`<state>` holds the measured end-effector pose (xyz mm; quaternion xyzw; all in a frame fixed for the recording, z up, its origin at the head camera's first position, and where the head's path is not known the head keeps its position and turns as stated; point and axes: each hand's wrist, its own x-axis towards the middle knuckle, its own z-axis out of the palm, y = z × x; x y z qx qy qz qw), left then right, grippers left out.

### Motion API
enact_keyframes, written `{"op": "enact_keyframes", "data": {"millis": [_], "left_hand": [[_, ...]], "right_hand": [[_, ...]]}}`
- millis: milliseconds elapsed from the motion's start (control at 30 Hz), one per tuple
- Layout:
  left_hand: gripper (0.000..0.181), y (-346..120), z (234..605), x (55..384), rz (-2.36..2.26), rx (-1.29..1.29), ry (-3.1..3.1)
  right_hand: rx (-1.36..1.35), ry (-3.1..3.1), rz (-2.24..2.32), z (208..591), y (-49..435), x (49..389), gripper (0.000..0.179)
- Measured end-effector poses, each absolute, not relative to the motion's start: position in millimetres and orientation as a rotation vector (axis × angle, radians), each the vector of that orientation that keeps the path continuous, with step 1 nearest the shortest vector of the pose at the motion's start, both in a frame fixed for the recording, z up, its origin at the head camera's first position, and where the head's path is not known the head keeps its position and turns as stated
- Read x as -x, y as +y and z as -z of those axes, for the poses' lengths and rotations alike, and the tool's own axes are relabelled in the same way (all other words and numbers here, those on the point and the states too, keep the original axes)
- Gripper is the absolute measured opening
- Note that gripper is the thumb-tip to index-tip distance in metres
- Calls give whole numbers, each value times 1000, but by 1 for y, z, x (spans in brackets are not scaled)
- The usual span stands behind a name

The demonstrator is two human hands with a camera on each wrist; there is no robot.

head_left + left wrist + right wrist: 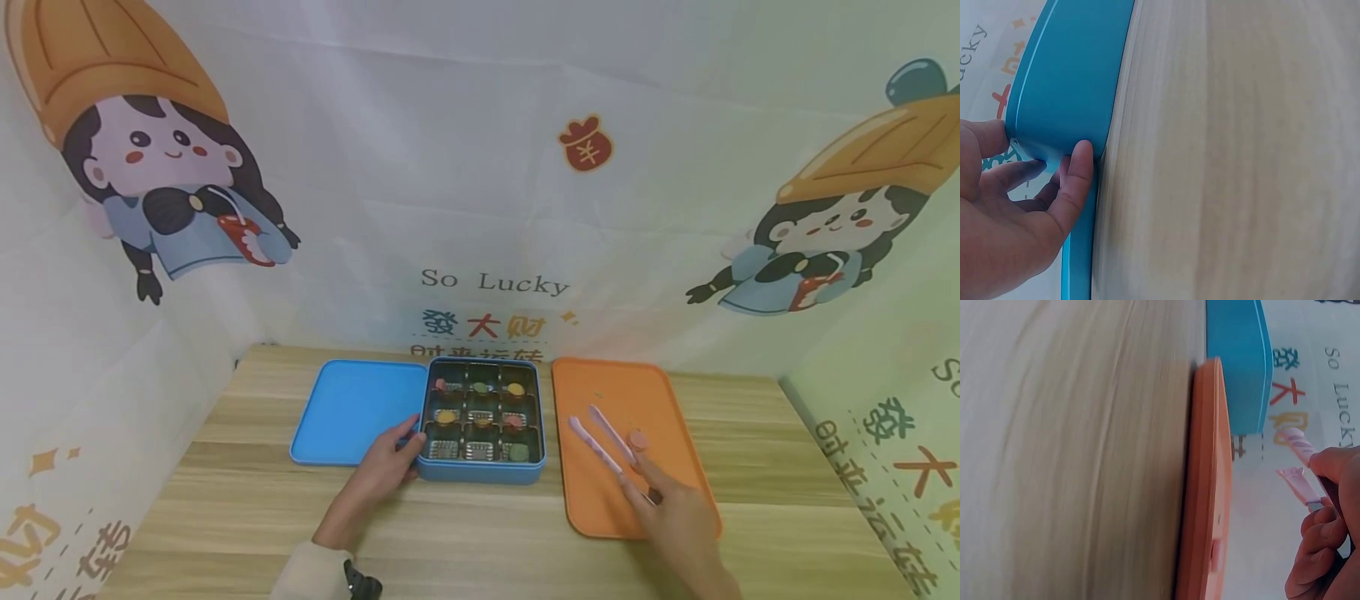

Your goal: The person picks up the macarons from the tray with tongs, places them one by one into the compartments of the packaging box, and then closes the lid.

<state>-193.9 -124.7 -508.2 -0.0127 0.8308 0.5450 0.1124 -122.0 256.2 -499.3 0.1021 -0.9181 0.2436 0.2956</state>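
On the wooden table (465, 542), the orange tray (637, 387) is off to the right, probably for easy reach, and the blue lid (360, 408) sits left, out of the way I guess. Divided blue box (480, 472) is between them; left hand (390, 458) has thumb and fingers bent round its near-left corner, likely for steadiness. Right hand (678, 508) pinches tongs (597, 449), tips apart. Pink disc (637, 438) lies on the tray.
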Motion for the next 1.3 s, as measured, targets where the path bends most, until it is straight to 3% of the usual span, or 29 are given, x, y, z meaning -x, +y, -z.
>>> {"op": "enact_keyframes", "data": {"millis": [433,667,1300], "left_hand": [[54,-125,509,195,-1599,32,2452],[55,-124,507,196,-1601,16,2456],[55,-125,509,195,-1598,35,2454]], "right_hand": [[-9,-2612,-540,505,287,110,37],[183,-2756,-533,504,300,105,43],[213,-2947,-556,497,307,110,47]]}}
